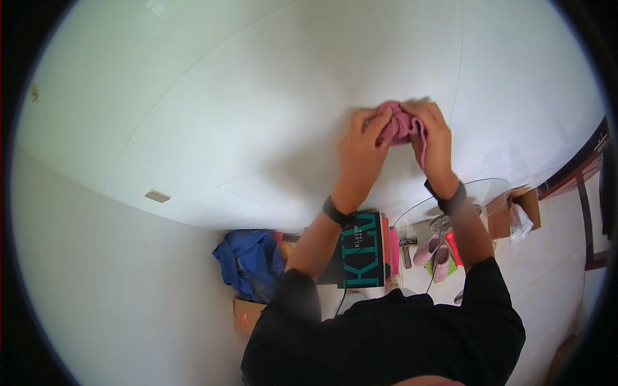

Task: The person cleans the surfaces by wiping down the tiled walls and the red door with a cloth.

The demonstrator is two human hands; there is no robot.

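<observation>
A bunched pink cloth (400,124) is held between my two hands, up against the white wall. My left hand (364,145) grips its left side, with the thumb pressed over the folds. On the other side, my right hand (434,138) has its fingers curled round the cloth, and a loose edge hangs down beside the palm. Both wrists wear dark bands. Part of the cloth is hidden behind the fingers.
Below stand a blue bag (251,264), a black box with teal lettering (364,251) and a cardboard box (248,315). A glass-topped table (489,186), checked slippers (441,260) and an open carton (515,212) are lower right. A wall switch plate (157,195) sits left.
</observation>
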